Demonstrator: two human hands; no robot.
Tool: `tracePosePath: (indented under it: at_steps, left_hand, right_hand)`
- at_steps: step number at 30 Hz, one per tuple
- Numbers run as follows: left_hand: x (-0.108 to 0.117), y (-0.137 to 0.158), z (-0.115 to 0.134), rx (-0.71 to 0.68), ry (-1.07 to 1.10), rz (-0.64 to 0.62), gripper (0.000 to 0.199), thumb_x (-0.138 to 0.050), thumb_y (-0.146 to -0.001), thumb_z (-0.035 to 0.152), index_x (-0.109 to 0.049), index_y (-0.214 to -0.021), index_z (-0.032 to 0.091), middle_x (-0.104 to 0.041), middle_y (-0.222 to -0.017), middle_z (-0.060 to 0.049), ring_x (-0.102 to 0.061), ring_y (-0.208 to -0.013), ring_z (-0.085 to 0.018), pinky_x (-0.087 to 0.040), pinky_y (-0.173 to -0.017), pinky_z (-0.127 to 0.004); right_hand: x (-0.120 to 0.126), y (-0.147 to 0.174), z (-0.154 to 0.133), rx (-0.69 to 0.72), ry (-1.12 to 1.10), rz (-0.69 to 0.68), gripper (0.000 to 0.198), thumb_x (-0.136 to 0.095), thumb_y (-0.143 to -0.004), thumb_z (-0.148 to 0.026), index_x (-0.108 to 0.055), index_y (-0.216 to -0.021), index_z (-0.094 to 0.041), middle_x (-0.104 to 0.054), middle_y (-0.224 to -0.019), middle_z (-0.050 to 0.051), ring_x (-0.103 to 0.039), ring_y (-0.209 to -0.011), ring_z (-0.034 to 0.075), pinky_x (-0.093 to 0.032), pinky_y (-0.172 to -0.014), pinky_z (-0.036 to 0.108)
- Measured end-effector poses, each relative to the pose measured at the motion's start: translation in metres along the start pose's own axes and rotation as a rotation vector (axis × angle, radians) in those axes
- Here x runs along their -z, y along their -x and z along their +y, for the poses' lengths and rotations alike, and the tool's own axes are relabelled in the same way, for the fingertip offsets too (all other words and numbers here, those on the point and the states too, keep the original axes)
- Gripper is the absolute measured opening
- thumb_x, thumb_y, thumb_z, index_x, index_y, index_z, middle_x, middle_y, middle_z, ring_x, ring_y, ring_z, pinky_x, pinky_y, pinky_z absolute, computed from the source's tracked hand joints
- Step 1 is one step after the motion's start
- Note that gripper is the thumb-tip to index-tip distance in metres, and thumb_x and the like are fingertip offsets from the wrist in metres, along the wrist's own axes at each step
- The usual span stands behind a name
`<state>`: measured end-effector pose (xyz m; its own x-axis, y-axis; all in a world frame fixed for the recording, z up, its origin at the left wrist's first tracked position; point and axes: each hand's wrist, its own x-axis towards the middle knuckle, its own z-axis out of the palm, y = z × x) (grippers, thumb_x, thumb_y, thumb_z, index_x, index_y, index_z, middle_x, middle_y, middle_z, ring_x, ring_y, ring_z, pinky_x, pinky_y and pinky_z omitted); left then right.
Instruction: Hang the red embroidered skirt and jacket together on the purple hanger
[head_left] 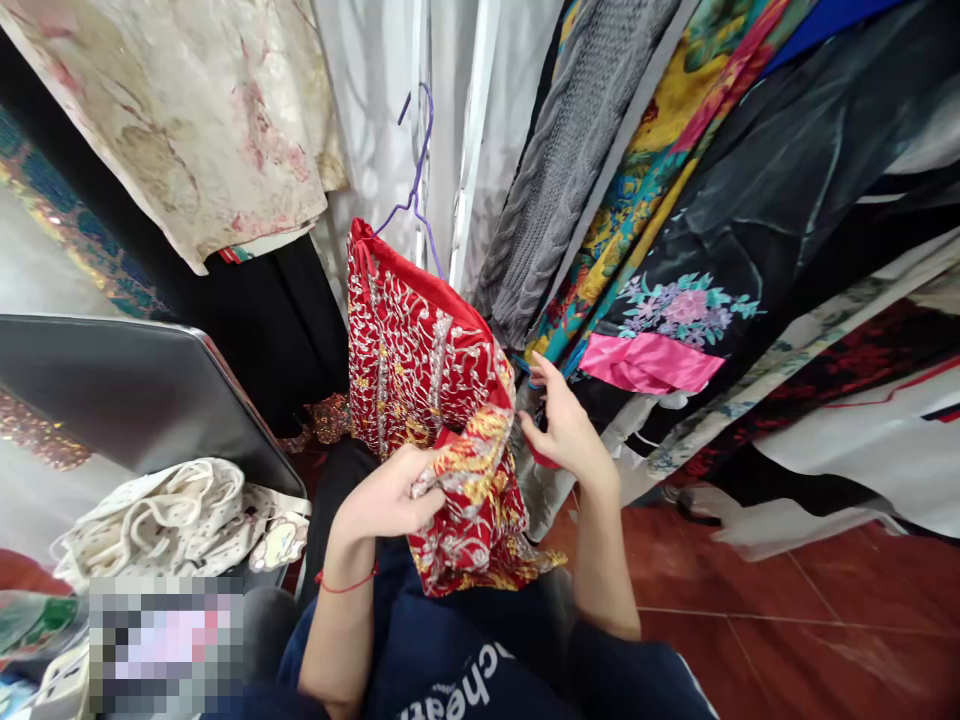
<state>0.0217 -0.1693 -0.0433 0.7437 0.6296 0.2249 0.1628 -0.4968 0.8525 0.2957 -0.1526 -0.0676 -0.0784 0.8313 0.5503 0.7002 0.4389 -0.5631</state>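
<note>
A red garment (405,350) with silver and gold embroidery hangs from a purple wire hanger (415,195) in front of me. Its lower part is folded up over my lap. My left hand (390,495) is closed on a fold of the embroidered cloth, thumb and fingers pinching it. A thin red string bracelet circles that wrist. Just right of the garment is my right hand (566,420), with thumb and index finger spread apart. A bit of red cloth shows beneath its palm; whether the hidden fingers touch it I cannot tell.
Clothes hang on both sides: a cream floral garment (187,120) at left, a grey knit (570,150) and a black piece with a pink bow (652,362) at right. A dark chair back (135,390) and crumpled white dotted cloth (172,515) are at lower left. Red tiles (810,600) cover the floor.
</note>
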Motion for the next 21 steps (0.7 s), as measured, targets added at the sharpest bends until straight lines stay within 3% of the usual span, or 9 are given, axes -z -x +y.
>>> tracePosePath:
  at_steps: [2,4,6,8,11,13,17,19,21]
  left_hand:
    - [-0.004,-0.004,0.007,-0.103,0.004,-0.150,0.019,-0.045,-0.062,0.009,-0.031,-0.063,0.022,-0.029,-0.052,0.008,-0.023,-0.047,-0.007,-0.024,-0.048,-0.026]
    - [-0.007,-0.008,0.011,-0.167,0.022,-0.252,0.022,-0.044,-0.059,0.007,-0.028,-0.063,0.023,-0.028,-0.051,0.008,-0.022,-0.045,-0.007,-0.022,-0.047,-0.027]
    - [-0.006,-0.008,0.010,-0.186,0.039,-0.311,0.025,-0.044,-0.057,0.007,-0.027,-0.062,0.023,-0.028,-0.050,0.008,-0.021,-0.044,-0.007,-0.021,-0.045,-0.028]
    - [-0.001,-0.003,0.007,-0.181,0.046,-0.334,0.025,-0.045,-0.058,0.007,-0.027,-0.063,0.023,-0.029,-0.051,0.008,-0.022,-0.045,-0.008,-0.022,-0.045,-0.028]
    - [0.008,0.009,0.005,-0.147,0.046,-0.308,0.021,-0.044,-0.062,0.007,-0.032,-0.067,0.023,-0.034,-0.056,0.007,-0.028,-0.050,-0.009,-0.027,-0.049,-0.027]
    - [0.008,0.013,0.007,-0.138,0.031,-0.289,0.021,-0.045,-0.062,0.007,-0.031,-0.067,0.023,-0.034,-0.057,0.006,-0.027,-0.051,-0.009,-0.027,-0.049,-0.028]
    - [-0.012,0.000,0.019,-0.206,-0.025,-0.327,0.027,-0.046,-0.057,0.008,-0.025,-0.064,0.024,-0.028,-0.052,0.007,-0.020,-0.047,-0.010,-0.023,-0.047,-0.031]
    - [-0.023,-0.009,0.023,-0.239,-0.055,-0.374,0.030,-0.047,-0.054,0.009,-0.024,-0.063,0.024,-0.027,-0.050,0.007,-0.018,-0.046,-0.011,-0.022,-0.047,-0.032]
    - [-0.029,-0.014,0.023,-0.266,-0.066,-0.424,0.032,-0.049,-0.051,0.009,-0.024,-0.063,0.024,-0.028,-0.049,0.007,-0.018,-0.046,-0.011,-0.022,-0.046,-0.032]
  right_hand:
    - [-0.008,-0.005,0.016,0.041,0.017,-0.140,0.096,-0.066,-0.084,-0.031,-0.012,-0.163,-0.020,-0.029,-0.164,0.021,-0.038,-0.149,0.033,-0.040,-0.118,0.054]
    - [-0.014,-0.008,0.025,0.093,-0.035,-0.242,0.094,-0.064,-0.086,-0.033,-0.012,-0.163,-0.024,-0.024,-0.168,0.018,-0.030,-0.154,0.031,-0.039,-0.120,0.054]
    - [-0.013,-0.010,0.029,0.140,-0.059,-0.279,0.068,-0.060,-0.091,-0.034,-0.038,-0.155,-0.028,-0.040,-0.161,0.014,-0.038,-0.150,0.030,-0.040,-0.119,0.054]
    - [-0.002,-0.010,0.031,0.163,-0.042,-0.220,0.033,-0.056,-0.095,-0.035,-0.066,-0.126,-0.028,-0.059,-0.146,0.011,-0.048,-0.142,0.029,-0.041,-0.117,0.055]
    - [0.023,-0.006,0.035,0.138,0.001,-0.073,0.021,-0.054,-0.099,-0.034,-0.073,-0.097,-0.026,-0.066,-0.138,0.009,-0.055,-0.135,0.027,-0.041,-0.116,0.055]
    - [0.034,-0.003,0.038,0.102,0.014,-0.044,0.021,-0.060,-0.096,-0.037,-0.072,-0.110,-0.026,-0.064,-0.140,0.010,-0.057,-0.133,0.027,-0.041,-0.116,0.055]
    - [0.016,-0.004,0.041,0.093,-0.049,-0.164,0.071,-0.069,-0.089,-0.044,-0.043,-0.153,-0.029,-0.047,-0.157,0.013,-0.045,-0.145,0.029,-0.037,-0.120,0.055]
    - [-0.004,-0.007,0.038,0.130,-0.107,-0.243,0.070,-0.066,-0.090,-0.046,-0.041,-0.154,-0.030,-0.038,-0.163,0.012,-0.039,-0.150,0.027,-0.036,-0.122,0.052]
    - [-0.019,-0.012,0.036,0.169,-0.142,-0.275,0.053,-0.062,-0.093,-0.044,-0.056,-0.143,-0.028,-0.043,-0.161,0.012,-0.042,-0.148,0.027,-0.039,-0.120,0.051]
